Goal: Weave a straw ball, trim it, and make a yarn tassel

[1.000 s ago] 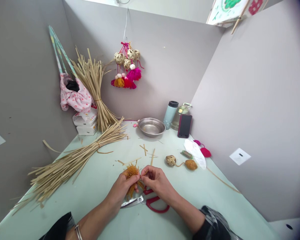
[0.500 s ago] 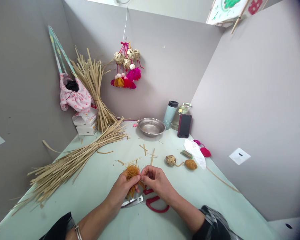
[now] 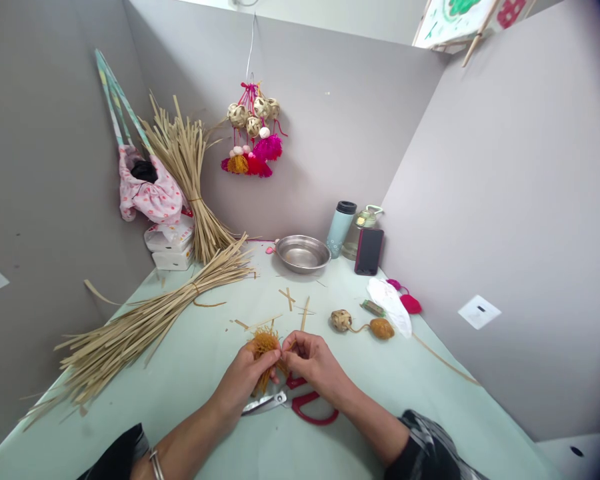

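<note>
My left hand (image 3: pixel 253 369) is closed around a bundle of mustard-yellow yarn (image 3: pixel 266 341), its looped ends fanning out above the fingers and loose strands hanging below. Close against it, my right hand (image 3: pixel 313 360) pinches a thin yellow strand (image 3: pixel 291 345) at the bundle's side, fingertips nearly meeting my left thumb. Below both hands lie scissors (image 3: pixel 314 408) with red handles, the blades pointing left and partly apart. To the right, a woven straw ball (image 3: pixel 341 321) is joined by a cord to a wound yellow yarn piece (image 3: pixel 381 329).
Straw bundles lie at left (image 3: pixel 155 317) and lean on the back wall (image 3: pixel 183 160). A metal bowl (image 3: pixel 303 255), a tumbler (image 3: pixel 341 230), a glass bottle (image 3: pixel 353 247) and a phone (image 3: pixel 369 252) stand at the back. Straw scraps (image 3: pixel 287 299) and a white bag (image 3: pixel 390 305) lie nearby.
Almost nothing has moved. The yarn bundle has shifted very slightly between my fingers; both hands keep their place and grip.
</note>
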`<state>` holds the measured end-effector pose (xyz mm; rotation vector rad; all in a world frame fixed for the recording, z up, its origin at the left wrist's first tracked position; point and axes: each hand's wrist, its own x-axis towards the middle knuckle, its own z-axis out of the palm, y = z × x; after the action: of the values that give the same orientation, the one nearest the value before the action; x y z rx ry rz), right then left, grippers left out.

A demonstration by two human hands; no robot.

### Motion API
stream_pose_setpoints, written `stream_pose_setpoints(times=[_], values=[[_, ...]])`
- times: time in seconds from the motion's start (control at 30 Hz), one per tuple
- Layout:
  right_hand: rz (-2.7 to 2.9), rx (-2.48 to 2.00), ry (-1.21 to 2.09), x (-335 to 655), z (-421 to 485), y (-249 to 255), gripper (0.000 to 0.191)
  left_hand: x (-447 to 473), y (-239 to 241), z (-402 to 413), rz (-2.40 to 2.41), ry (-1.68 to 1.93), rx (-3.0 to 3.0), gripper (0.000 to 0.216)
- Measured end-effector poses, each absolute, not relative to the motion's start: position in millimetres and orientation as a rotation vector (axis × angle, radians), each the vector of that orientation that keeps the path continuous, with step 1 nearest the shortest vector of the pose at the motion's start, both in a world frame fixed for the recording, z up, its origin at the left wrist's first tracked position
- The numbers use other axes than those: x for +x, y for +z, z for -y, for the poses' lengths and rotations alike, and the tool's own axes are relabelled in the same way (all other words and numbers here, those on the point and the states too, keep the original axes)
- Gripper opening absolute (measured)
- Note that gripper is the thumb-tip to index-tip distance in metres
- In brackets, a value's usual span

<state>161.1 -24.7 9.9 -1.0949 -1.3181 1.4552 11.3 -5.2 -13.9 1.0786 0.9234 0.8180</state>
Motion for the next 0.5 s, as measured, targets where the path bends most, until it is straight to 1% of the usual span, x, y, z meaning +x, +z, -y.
stream_pose_setpoints(times=[0.1, 0.27, 0.5], values=[[1.324, -1.124, 1.439, 161.5, 24.4, 8.6, 0.013, 11.1, -15.3, 4.5, -0.937, 0.821, 1.123, 0.023], [1.334, -1.126, 1.437, 162.2, 24.4, 6.7, 0.01, 11.6, -15.8, 3.1, -0.944, 0.849, 1.122, 0.029], [1.334, -1.134, 1.41, 163.3, 23.4, 5.5, 0.008, 10.9, -9.1, 5.5, -0.902, 0.846, 1.082, 0.022]])
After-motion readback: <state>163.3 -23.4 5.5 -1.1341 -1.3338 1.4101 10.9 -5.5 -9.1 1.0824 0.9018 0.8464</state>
